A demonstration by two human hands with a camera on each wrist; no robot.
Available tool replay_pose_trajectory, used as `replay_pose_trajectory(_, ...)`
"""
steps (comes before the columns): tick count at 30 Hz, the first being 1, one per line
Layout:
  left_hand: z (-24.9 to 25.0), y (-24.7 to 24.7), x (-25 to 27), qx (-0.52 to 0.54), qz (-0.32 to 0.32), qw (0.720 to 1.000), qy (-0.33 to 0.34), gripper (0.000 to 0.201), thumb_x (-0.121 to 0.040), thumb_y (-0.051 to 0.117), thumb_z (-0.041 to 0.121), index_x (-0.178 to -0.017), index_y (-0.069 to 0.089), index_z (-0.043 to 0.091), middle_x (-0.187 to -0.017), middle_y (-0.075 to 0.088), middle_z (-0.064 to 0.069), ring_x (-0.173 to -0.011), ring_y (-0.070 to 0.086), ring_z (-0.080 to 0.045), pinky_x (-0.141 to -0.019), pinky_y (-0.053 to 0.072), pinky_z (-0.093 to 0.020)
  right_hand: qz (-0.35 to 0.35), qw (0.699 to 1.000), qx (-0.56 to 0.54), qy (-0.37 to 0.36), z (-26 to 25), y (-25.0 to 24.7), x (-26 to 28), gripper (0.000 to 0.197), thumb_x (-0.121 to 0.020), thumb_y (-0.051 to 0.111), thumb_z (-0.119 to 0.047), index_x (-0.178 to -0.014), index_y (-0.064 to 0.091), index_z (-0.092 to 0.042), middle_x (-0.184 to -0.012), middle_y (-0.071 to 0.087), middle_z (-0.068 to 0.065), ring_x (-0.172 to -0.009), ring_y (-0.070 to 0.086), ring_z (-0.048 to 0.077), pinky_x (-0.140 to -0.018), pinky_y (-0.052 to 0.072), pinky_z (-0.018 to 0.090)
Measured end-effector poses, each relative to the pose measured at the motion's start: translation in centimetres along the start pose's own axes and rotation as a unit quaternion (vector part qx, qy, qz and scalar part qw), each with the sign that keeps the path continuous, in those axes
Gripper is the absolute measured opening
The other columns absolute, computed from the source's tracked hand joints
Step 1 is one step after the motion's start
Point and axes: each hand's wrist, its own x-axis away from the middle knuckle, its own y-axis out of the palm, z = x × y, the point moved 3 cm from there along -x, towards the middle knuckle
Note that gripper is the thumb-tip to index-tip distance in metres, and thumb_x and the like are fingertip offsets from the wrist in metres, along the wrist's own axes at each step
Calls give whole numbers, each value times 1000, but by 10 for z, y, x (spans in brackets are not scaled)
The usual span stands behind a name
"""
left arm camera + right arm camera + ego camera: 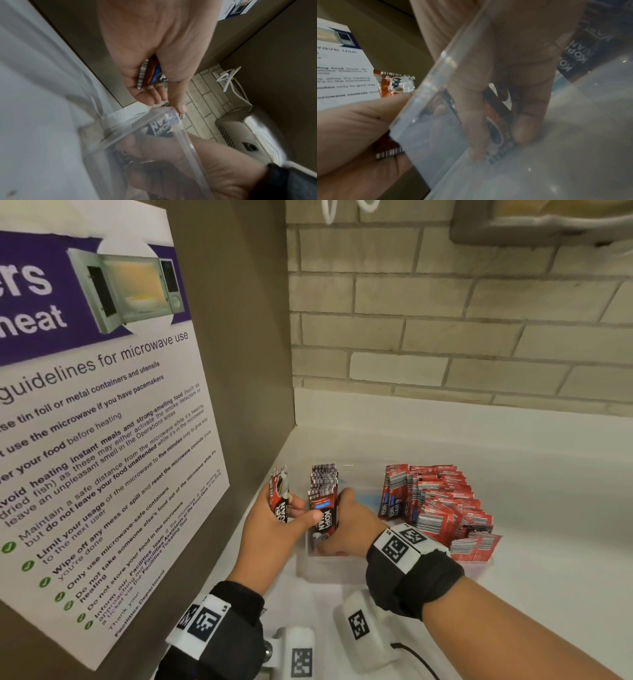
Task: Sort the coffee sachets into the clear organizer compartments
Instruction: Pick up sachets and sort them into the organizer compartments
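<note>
Light, slick foil sachets [323, 501] bend easily, so pinch flat faces: left hand [274, 529] clamps a few, right hand [346, 529] grips one inside the organizer [178, 125]

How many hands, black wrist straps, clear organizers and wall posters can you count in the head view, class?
Hands: 2 (left hand holding red sachets; right hand gripping black sachets)
Black wrist straps: 2 ()
Clear organizer: 1
Wall poster: 1
Total: 6
</note>
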Motion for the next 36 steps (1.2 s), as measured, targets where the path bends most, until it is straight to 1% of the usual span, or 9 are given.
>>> replay_pose_trajectory(4,6,-7,3,85,12,995,-57,18,-85,66,28,-84,54,15,-69,54,2,-58,52,-7,-57,46,-27,-14,1000,-22,-13,-2,-10,3,76,-70,80,-22,-123,27,-9,-86,49,-5,-87,54,14,-64,43,20)
replay_pose_trajectory(8,19,-14,1,285,-17,951,-119,18,-75,61,8,-81,46,15,-70,47,-1,-55,42,-10,-43,33,-20,-35,998,-46,-17,-1,-21,6,80,-72,80,-19,-129,24,-10,-98,47,-1,-84,57,16,-77,52,30)
replay_pose_trajectory(11,28,-16,3,350,-43,924,-150,18,-74,44,-1,-85,50,12,-74,51,-2,-61,45,-13,-44,42,-22,-24,998,-55,-13,0,-31,14,72,-76,76,-18,-127,26,-14,-98,49,1,-75,56,13,-72,53,28)
replay_pose_trajectory(13,33,-18,4,340,-54,927,-152,24,-86,38,-4,-95,57,8,-79,60,-2,-67,56,-16,-54,57,-32,17,998,-51,-30,-1,-40,22,56,-80,70,-17,-121,31,-16,-96,49,1,-72,51,9,-68,45,23)
replay_pose_trajectory(17,46,-16,11,255,-109,954,-109,20,-90,50,-3,-102,64,7,-84,74,-1,-72,70,-18,-64,60,-41,173,963,-164,-128,-19,-60,41,24,-86,61,-14,-107,49,-20,-95,54,0,-67,49,9,-59,38,18)
replay_pose_trajectory(23,56,-8,17,138,-175,973,-60,38,-68,70,11,-106,65,10,-94,73,-14,-84,72,-24,-62,58,-31,134,915,-325,-200,-46,-69,55,23,-86,63,-6,-105,59,-18,-83,56,5,-58,54,9,-53,47,21)
replay_pose_trajectory(28,56,-15,9,215,-72,973,-32,28,-74,67,2,-102,62,7,-86,74,-7,-78,72,-16,-58,56,-22,136,874,-444,-145,-32,-69,53,19,-83,63,5,-89,49,-8,-72,57,6,-52,58,17,-54,55,26)
replay_pose_trajectory(32,57,-17,-1,112,-30,993,34,18,-81,68,1,-90,66,16,-78,71,1,-66,65,-7,-53,50,-19,86,962,-207,-156,-26,-56,57,14,-79,72,-11,-84,59,-14,-79,65,8,-67,62,21,-67,51,31)
replay_pose_trajectory(36,60,-7,-2,-20,-74,993,87,20,-80,73,11,-94,68,24,-79,70,9,-63,59,-4,-58,47,-18,138,975,-48,-166,-28,-59,52,10,-76,75,-18,-77,66,-14,-79,67,5,-62,58,11,-65,48,28)
